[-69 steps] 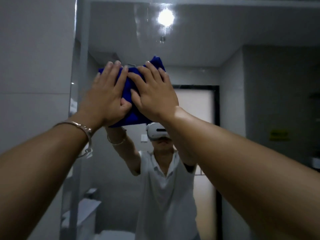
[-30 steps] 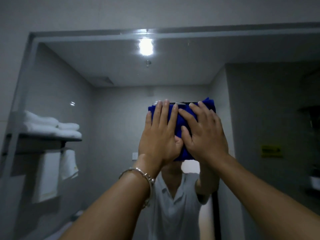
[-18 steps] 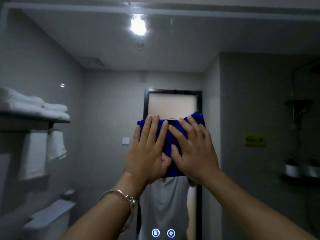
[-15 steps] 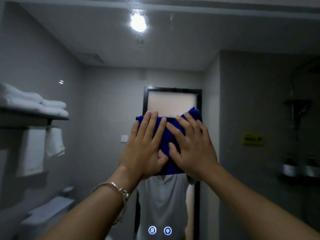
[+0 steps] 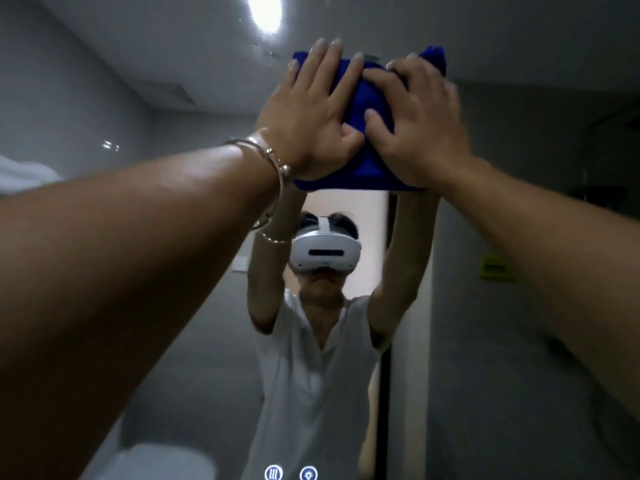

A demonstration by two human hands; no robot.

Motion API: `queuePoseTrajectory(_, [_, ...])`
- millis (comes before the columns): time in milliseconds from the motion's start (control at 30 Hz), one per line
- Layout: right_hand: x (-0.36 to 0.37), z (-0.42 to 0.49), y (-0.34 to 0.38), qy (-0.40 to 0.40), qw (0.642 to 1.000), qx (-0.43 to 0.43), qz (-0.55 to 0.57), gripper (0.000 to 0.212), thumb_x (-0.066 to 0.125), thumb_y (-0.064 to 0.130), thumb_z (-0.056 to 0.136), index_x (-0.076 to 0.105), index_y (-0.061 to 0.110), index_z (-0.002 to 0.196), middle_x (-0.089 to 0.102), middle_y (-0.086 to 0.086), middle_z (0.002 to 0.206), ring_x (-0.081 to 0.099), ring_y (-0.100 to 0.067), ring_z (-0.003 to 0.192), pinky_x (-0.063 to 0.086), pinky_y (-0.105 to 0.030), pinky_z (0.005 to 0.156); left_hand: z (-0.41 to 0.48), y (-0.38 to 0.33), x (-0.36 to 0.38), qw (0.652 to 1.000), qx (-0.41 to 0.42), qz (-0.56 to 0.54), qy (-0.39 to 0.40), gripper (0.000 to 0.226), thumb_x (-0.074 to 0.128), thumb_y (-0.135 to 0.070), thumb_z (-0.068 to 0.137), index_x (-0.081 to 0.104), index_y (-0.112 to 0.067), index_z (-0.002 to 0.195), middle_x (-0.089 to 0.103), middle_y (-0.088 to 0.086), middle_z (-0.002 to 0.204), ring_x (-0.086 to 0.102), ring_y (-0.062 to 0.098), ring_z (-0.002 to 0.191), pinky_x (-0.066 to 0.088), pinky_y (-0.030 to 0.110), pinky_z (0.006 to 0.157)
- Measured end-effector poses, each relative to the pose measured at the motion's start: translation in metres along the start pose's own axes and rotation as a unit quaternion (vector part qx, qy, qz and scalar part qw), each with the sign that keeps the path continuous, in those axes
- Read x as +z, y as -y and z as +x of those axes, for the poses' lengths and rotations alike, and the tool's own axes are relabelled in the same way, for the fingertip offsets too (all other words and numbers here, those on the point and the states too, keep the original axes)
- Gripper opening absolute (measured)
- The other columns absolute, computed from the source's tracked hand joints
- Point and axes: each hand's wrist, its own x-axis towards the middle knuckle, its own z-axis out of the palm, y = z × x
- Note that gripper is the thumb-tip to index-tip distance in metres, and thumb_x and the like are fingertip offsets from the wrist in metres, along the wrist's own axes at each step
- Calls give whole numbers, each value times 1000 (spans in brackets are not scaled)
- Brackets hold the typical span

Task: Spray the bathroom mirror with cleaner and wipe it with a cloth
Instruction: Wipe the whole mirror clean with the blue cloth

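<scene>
Left hand (image 5: 304, 123), right hand (image 5: 422, 129) press cloth (image 5: 360, 171) | folded, deep blue | on mirror (image 5: 485, 393)

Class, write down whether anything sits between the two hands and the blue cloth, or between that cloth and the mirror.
Nothing visible does: the left hand and right hand press directly on the blue cloth, which lies against the mirror.
</scene>
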Motion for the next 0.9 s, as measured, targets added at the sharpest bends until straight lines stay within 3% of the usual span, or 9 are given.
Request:
queuePoseTrajectory(367, [-7,-40,-19,-18,999,24,37,56,34,44,90,42,23,141,40,-8,145,26,-28,140,20,-46,113,-13,-54,8,999,-43,-19,16,77,23,-41,83,4,-10,151,1,17,158,-2,31,145,2,49,117])
queuePoseTrajectory(600, [-17,-134,-12,71,994,79,25,56,31,42,92,33,25,146,30,-9,152,17,-27,143,11,-44,115,-74,-113,9,991,-25,-65,111,76,22,-39,84,-5,-13,150,-9,14,158,-11,29,145,-4,48,117])
queuePoseTrajectory(700, [-28,-161,-5,109,991,82,1,50,38,36,97,33,25,146,33,-10,150,21,-28,141,17,-44,113,-96,-122,5,985,-14,-62,163,69,27,-37,96,-11,-15,149,-12,13,157,-13,29,144,-2,47,117])
queuePoseTrajectory(767, [-41,-162,3,130,988,81,-11,47,46,32,96,38,25,143,40,-11,143,31,-30,135,28,-46,107,-100,-128,-4,985,-17,-29,170,70,34,-35,97,-7,-14,150,1,17,156,2,32,144,13,44,116])
queuePoseTrajectory(833, [-55,-156,12,167,982,83,-11,47,52,26,92,40,23,138,46,-10,134,39,-30,123,36,-45,96,-100,-136,-15,986,-28,15,165,71,45,-28,94,4,-12,149,25,18,146,29,34,133,33,41,104])
queuePoseTrajectory(900, [-68,-152,18,224,970,94,-11,53,56,21,87,37,20,136,47,-9,129,41,-29,117,37,-45,93,-102,-145,-28,981,-48,31,185,69,53,-21,87,17,-9,145,41,17,134,45,33,117,40,40,90])
